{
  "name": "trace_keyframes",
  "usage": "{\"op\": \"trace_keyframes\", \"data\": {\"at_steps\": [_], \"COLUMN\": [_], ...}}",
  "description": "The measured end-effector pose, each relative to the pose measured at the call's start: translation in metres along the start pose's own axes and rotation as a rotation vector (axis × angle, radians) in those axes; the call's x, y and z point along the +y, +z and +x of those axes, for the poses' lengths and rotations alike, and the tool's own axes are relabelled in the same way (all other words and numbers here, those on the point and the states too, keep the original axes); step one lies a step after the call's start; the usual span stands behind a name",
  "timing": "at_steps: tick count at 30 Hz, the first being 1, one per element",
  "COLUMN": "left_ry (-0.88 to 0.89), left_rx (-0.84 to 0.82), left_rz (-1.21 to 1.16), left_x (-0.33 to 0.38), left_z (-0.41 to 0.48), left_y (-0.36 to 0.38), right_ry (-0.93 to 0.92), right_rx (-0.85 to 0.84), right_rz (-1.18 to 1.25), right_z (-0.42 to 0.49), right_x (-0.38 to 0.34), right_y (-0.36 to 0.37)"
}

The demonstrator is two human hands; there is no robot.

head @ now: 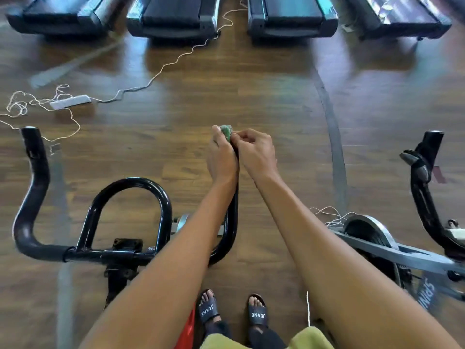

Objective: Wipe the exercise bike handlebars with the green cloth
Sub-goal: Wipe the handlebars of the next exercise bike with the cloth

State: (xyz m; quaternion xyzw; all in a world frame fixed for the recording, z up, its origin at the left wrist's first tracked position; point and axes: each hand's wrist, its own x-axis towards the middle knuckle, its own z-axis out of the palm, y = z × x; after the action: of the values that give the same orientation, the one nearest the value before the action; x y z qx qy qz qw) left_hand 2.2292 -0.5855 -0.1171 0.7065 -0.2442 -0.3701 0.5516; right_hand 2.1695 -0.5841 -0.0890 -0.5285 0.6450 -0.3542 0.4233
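1. Both grips meet at the far tip of the right bar end (232, 222). The right grip (254, 152) pinches the green cloth (226, 130) with curled fingers. The left grip (221, 157) curls round the bar tip, with the cloth wadded at its fingertips. Very little cloth shows, so I judge it could slip from the pinch and drop to the wood floor (251, 96).
2. The cloth is balled small. If I stroke down the tube like this, bare skin may rub the metal instead of fabric and leave smears.
3. The black tube is glossy and bends sharply lower down. A fast pull could make a grip skid off at the curve.
4. The centre loop (133, 182) and the left horn (32, 172) of the handlebars sit well apart from the cloth. With both grips working one tip, those parts are easy to skip.
5. The neighbouring spin bike (377, 248) stands just beside my right forearm, so a wide elbow swing could knock it.
6. A thin white string (307, 308) hangs near the right sandal (258, 314). More white cord (151, 79) trails across the floor to a power strip (70, 101). A careless sidestep round the bike could snag either one.
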Motion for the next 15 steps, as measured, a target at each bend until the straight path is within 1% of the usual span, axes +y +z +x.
{"op": "trace_keyframes", "data": {"at_steps": [1,3,5,6,8,11,13,15], "left_ry": [-0.037,-0.178,-0.327,-0.370,-0.348,-0.199,-0.121,-0.093], "left_rx": [0.004,-0.018,-0.060,-0.078,-0.077,-0.009,0.003,-0.058], "left_rz": [0.033,0.095,0.138,0.141,0.139,0.149,0.241,0.365], "left_x": [-0.006,-0.033,-0.050,-0.051,-0.035,-0.020,-0.034,-0.052], "left_z": [-0.016,-0.050,-0.069,-0.068,-0.057,-0.042,-0.050,-0.070], "left_y": [-0.006,-0.025,-0.041,-0.040,-0.032,-0.018,-0.019,-0.035], "right_ry": [0.021,0.043,0.034,0.032,0.033,0.043,0.036,0.037], "right_rx": [-0.009,-0.026,-0.027,-0.026,-0.023,-0.014,-0.004,0.003], "right_rz": [0.028,0.049,0.094,0.114,0.128,0.150,0.169,0.188], "right_z": [0.000,0.000,0.000,0.001,0.001,-0.001,-0.001,-0.001], "right_x": [0.001,0.003,0.003,0.003,0.004,0.002,0.006,0.007], "right_y": [0.001,0.001,0.001,0.002,0.004,0.003,0.004,0.006]}}
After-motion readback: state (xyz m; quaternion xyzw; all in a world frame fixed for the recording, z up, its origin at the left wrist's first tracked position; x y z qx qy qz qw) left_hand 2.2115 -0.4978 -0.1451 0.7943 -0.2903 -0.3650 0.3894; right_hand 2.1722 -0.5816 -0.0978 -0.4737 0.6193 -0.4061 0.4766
